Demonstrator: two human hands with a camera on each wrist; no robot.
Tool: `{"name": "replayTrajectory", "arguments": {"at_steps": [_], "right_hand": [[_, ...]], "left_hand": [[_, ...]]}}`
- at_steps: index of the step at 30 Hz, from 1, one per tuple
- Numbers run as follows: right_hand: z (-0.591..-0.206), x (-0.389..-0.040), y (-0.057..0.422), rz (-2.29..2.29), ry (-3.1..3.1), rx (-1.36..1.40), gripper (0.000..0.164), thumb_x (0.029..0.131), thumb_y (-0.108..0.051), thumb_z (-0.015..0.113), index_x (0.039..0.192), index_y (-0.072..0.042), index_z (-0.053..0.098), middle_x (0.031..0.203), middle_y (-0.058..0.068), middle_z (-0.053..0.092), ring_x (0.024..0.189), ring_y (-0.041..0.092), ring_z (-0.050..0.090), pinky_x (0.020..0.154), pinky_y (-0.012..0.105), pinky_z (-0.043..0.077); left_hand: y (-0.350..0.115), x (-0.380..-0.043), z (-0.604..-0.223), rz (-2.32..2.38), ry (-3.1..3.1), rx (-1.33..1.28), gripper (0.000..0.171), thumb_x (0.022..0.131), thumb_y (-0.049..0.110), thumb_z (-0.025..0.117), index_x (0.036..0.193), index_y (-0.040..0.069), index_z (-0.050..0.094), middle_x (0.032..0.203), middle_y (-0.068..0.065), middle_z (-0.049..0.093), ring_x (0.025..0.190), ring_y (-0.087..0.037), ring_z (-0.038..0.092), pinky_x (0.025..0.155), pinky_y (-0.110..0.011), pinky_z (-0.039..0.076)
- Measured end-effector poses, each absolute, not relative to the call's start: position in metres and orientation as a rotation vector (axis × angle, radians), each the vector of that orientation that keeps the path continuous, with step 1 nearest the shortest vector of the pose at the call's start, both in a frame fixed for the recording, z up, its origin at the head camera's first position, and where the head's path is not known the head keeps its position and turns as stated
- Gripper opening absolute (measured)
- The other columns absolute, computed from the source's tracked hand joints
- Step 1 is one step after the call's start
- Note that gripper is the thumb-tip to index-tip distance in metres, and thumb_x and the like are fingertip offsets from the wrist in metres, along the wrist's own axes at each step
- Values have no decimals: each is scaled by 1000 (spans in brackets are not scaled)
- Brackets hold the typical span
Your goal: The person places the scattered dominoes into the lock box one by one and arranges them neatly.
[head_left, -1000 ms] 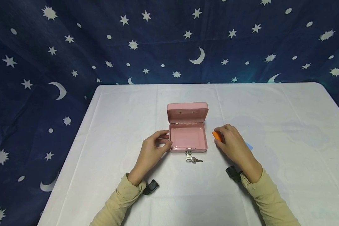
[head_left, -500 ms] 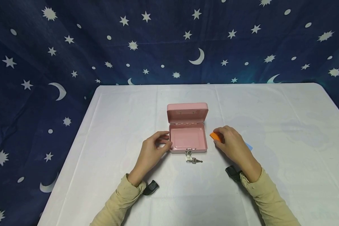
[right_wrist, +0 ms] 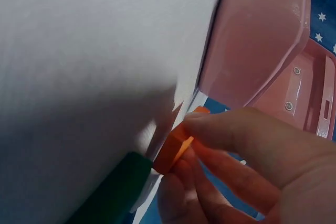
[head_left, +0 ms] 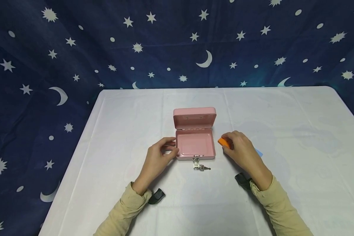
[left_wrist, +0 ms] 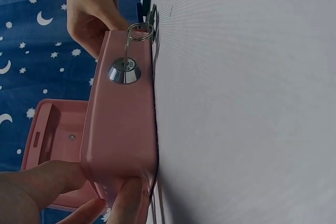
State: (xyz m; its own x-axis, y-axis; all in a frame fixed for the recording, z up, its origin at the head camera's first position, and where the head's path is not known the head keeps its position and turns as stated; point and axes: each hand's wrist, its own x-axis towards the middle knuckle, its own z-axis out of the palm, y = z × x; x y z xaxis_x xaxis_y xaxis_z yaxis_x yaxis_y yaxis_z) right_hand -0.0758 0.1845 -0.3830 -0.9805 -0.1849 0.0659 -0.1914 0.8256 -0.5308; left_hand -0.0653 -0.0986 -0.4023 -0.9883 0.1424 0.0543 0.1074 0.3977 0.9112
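Pink box: here it sits on the white table (head_left: pixel 129 131), your landmark, the pink box (head_left: pixel 195 144), its lid (head_left: pixel 194 118) tipped up along the back edge.
Left hand: your left hand (head_left: pixel 157 155) is at the box's left side, thumb and forefinger parted with a gap between them, fingertips touching the wall.
Right hand: over to the box's right, your right hand (head_left: pixel 240 147) has thumb and fingers pinching the orange block.
Orange block: that orange block (head_left: pixel 224 142) is just beside the box's right wall, apart from it; whether it touches the table, you can't tell.
Lock and key: on the box's front wall there's a silver lock (left_wrist: pixel 124 71), a key (head_left: pixel 205 168) and a ring (left_wrist: pixel 140 32) out in front.
Blue piece: farther right of the box, a blue piece (head_left: pixel 258 152) peeks out past your right hand, mostly hidden.
Green piece: to the box's right, a green piece (right_wrist: pixel 115 187) lies near the orange block, cut off by the right wrist view's edge.
Curtain: behind the box and table, dark blue with moons and stars, hangs the curtain (head_left: pixel 165 36).
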Motion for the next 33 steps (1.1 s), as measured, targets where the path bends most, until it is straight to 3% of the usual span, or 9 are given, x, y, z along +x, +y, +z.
{"name": "replayTrajectory", "arguments": {"at_steps": [33], "right_hand": [[-367, -74, 167, 933, -2813, 479, 25, 82, 3, 73, 107, 2, 70, 99, 12, 65, 84, 24, 59, 72, 38, 53]], "left_hand": [[-99, -65, -402, 1683, 2585, 216, 36, 88, 7, 73, 123, 6, 66, 106, -7, 74, 89, -17, 71, 67, -18, 54]]}}
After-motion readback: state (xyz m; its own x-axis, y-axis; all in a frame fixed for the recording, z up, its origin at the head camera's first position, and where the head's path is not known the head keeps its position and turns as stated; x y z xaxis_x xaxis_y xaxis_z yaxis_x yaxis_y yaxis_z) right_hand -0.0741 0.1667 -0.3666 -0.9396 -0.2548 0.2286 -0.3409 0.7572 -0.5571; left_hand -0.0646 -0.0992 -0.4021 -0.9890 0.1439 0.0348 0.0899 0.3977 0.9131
